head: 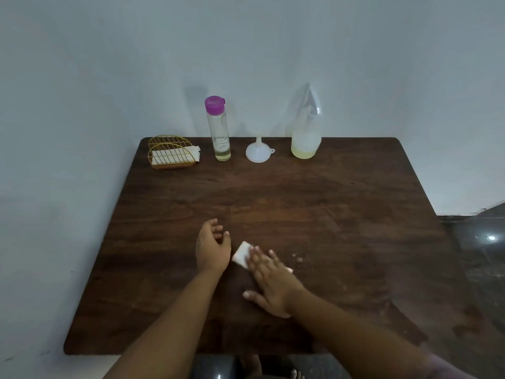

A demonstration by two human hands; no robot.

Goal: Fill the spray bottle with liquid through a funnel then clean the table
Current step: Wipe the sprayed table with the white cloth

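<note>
A clear spray bottle (pixel 306 135) with pale yellow liquid in its lower part stands at the back of the dark wooden table (pixel 341 203). A white funnel (pixel 258 152) sits upside down to its left. Left of the funnel stands a tall clear bottle (pixel 218 132) with a purple cap and a little yellowish liquid at the bottom. My right hand (pixel 269 283) lies flat, fingers spread, pressing a folded white tissue (pixel 241 254) onto the table near the front. My left hand (pixel 213 247) hovers just left of the tissue, loosely curled and holding nothing.
A gold wire napkin holder (pixel 170 153) with white tissues stands at the back left corner. A few small pale specks (pixel 299 259) lie on the wood right of my right hand. Dark floor tiles (pixel 481 255) show past the table's right edge.
</note>
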